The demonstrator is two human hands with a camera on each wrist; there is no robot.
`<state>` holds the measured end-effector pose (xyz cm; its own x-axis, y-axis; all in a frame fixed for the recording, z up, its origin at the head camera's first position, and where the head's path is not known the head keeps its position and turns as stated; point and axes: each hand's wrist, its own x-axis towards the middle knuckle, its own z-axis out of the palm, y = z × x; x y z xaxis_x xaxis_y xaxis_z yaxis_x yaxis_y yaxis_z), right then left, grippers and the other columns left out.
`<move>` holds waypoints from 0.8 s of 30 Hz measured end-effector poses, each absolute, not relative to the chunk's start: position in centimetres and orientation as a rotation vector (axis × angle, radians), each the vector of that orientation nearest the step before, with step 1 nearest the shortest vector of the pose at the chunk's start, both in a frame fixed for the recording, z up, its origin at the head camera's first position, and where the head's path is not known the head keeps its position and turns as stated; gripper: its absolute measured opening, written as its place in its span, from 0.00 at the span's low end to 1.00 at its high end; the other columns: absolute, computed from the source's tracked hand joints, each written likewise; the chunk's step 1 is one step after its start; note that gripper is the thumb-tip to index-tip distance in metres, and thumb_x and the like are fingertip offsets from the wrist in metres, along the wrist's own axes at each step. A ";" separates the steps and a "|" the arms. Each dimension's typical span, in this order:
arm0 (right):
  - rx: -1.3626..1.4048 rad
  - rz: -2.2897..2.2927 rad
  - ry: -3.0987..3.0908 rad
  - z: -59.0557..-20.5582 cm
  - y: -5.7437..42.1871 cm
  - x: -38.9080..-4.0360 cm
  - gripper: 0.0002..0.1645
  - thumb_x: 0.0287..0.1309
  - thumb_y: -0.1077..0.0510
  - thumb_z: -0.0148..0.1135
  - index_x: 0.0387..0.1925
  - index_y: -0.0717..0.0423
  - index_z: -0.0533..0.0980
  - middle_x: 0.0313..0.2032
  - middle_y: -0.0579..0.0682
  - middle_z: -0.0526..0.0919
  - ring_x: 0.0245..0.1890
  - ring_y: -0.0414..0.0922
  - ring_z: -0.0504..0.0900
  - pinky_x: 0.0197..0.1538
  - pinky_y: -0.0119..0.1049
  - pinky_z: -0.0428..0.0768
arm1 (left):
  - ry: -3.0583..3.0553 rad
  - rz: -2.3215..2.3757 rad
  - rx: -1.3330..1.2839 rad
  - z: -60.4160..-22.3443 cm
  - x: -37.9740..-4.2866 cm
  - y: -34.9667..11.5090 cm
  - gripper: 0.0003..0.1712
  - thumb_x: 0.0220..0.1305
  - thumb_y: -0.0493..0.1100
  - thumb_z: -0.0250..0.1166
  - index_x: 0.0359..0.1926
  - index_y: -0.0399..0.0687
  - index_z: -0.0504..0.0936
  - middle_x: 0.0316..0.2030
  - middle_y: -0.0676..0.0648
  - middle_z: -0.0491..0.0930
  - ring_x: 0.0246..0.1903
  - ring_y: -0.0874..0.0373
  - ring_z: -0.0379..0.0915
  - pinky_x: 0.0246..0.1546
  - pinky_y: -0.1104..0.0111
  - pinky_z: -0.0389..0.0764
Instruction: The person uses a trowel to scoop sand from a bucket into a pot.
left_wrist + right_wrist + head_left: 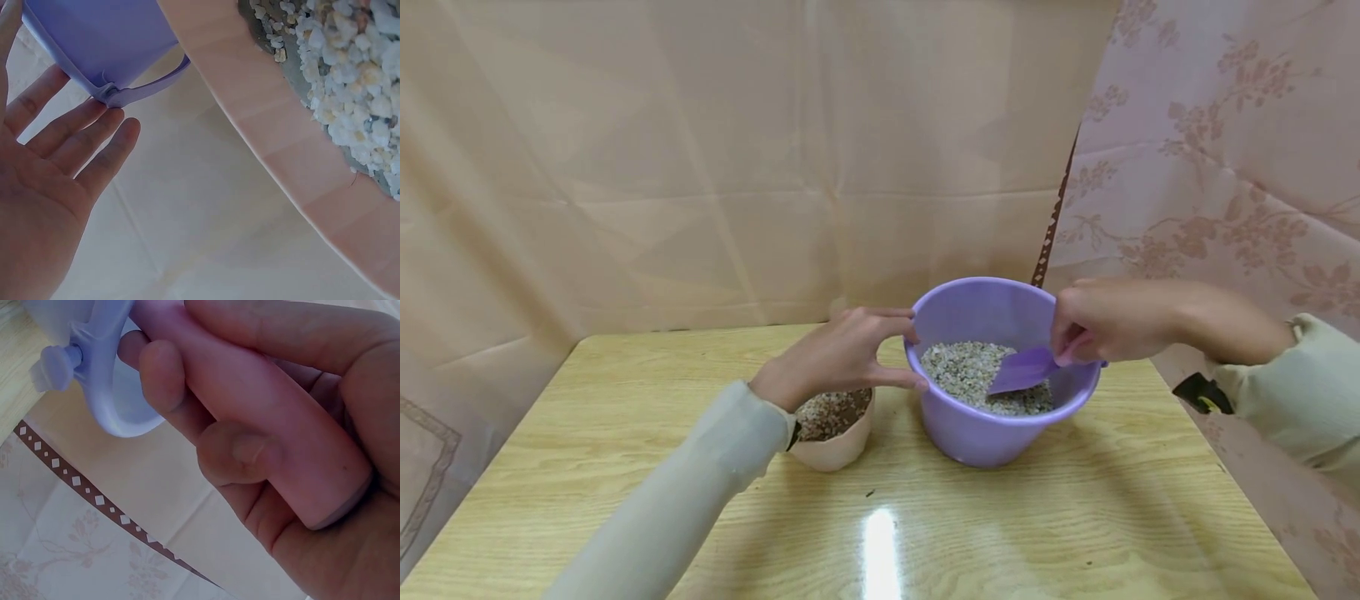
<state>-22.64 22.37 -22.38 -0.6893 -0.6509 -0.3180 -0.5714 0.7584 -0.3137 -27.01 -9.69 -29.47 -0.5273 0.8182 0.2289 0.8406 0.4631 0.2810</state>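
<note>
Right hand grips scoop by its pink handle; left hand, widely spread, touches bucket.
Scoop looks light and stiff, best held at this handle.

texts: none legible; labels: none; brands: none; numbers: none legible; signs: none legible

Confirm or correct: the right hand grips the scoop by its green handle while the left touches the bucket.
Not quite: the handle is pink, not green, as the right wrist view shows. The right hand does grip the scoop, and the left hand touches the bucket.
</note>
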 end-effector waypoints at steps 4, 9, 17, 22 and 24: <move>-0.919 -0.270 2.577 -23.0 22.2 -22.8 0.15 0.54 0.68 0.69 0.21 0.45 0.83 0.21 0.37 0.82 0.22 0.33 0.77 0.28 0.29 0.78 | -2.631 -0.587 -1.500 -29.5 -27.0 -9.7 0.25 0.55 0.66 0.71 0.44 0.56 0.84 0.63 0.45 0.76 0.59 0.52 0.75 0.57 0.49 0.65; -0.952 -0.272 2.616 -23.8 22.0 -23.1 0.15 0.53 0.70 0.69 0.24 0.44 0.84 0.24 0.39 0.84 0.24 0.34 0.79 0.30 0.28 0.79 | -2.628 -0.636 -1.517 -29.6 -27.1 -9.6 0.24 0.54 0.64 0.72 0.43 0.54 0.84 0.63 0.46 0.76 0.60 0.53 0.75 0.61 0.55 0.70; -1.041 -0.270 2.629 -25.0 21.7 -23.6 0.19 0.52 0.71 0.69 0.19 0.43 0.82 0.19 0.34 0.80 0.20 0.31 0.74 0.28 0.28 0.77 | -2.627 -0.649 -1.516 -29.7 -27.2 -9.3 0.23 0.54 0.65 0.73 0.42 0.56 0.84 0.63 0.44 0.76 0.62 0.52 0.72 0.63 0.56 0.69; -1.043 -0.313 2.647 -25.5 21.9 -23.8 0.17 0.50 0.72 0.70 0.23 0.45 0.85 0.23 0.38 0.85 0.25 0.32 0.81 0.33 0.26 0.80 | -2.620 -0.654 -1.508 -29.8 -27.2 -9.4 0.23 0.53 0.65 0.73 0.42 0.57 0.84 0.63 0.45 0.76 0.61 0.53 0.73 0.62 0.53 0.68; -1.059 -0.322 2.651 -25.8 22.0 -23.9 0.17 0.49 0.72 0.71 0.23 0.45 0.85 0.23 0.38 0.85 0.25 0.32 0.81 0.33 0.26 0.80 | -2.624 -0.653 -1.498 -29.9 -27.2 -9.5 0.23 0.53 0.65 0.73 0.42 0.57 0.84 0.63 0.45 0.76 0.61 0.53 0.74 0.62 0.51 0.67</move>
